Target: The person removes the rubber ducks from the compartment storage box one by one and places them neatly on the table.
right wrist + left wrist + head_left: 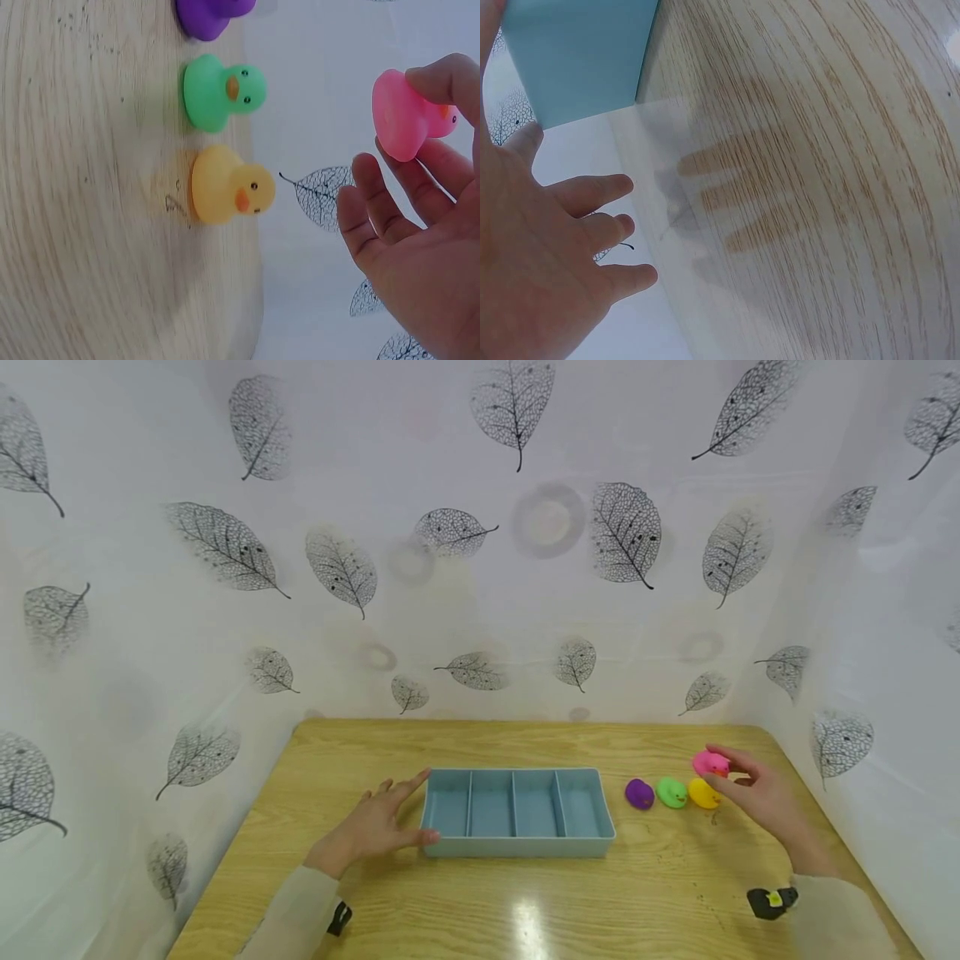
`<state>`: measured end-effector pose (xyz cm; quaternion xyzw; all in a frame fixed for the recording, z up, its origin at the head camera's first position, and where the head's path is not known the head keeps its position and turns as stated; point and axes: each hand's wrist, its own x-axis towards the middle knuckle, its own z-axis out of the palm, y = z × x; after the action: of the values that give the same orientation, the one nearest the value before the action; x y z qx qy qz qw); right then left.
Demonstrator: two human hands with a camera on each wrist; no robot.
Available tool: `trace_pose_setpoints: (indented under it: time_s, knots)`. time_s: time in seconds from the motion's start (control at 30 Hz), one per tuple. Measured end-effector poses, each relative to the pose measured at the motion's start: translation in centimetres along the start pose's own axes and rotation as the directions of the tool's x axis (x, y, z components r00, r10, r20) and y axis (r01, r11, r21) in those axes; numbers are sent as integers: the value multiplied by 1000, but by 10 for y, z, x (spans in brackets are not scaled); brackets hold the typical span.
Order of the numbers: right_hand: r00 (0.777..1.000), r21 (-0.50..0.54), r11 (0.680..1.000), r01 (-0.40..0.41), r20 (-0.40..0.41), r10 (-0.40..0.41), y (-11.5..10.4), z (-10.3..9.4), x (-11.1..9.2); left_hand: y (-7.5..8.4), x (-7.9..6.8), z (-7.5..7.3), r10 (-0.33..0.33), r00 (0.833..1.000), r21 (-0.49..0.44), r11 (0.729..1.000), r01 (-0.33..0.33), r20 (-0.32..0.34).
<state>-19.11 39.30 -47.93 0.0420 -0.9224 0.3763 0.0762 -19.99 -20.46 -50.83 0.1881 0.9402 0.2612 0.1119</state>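
My left hand (372,827) grips the left end of a blue-grey four-compartment box (517,847), forefinger at the back corner and thumb at the front; its other fingers spread out in the left wrist view. On the right, my right hand (767,799) pinches a pink rubber duck (397,116) between thumb and fingers, raised off the table. Below it sits a yellow duck (217,184). Left of that, a green duck (671,792) and a purple duck (639,794) continue the row. Inside the box, the compartments hold nothing.
A wood-grain table (465,910) carries the box and ducks. White cloth (480,618) printed with dark leaves hangs behind it and along both sides. Black straps (771,903) are on both wrists.
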Motion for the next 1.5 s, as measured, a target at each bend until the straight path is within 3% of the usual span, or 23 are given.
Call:
trace_pose_setpoints:
  time_s: [0.33,0.6,1.07,1.5]
  knots:
    - [996,-41,996,-78,41,79,17,-15,-4,1,1,0,-7,1000,-1,1000,7,-3]
    - [995,-70,993,-97,0,97,40,-17,-7,1,0,-1,-9,1000,8,1000,9,-2]
    - [970,-99,974,-204,111,215,60,-26,-4,-1,0,1,0,1000,5,1000,0,-2]
    - [975,-88,983,-160,139,171,79,-16,-2,-1,-1,0,-3,1000,-5,1000,3,5]
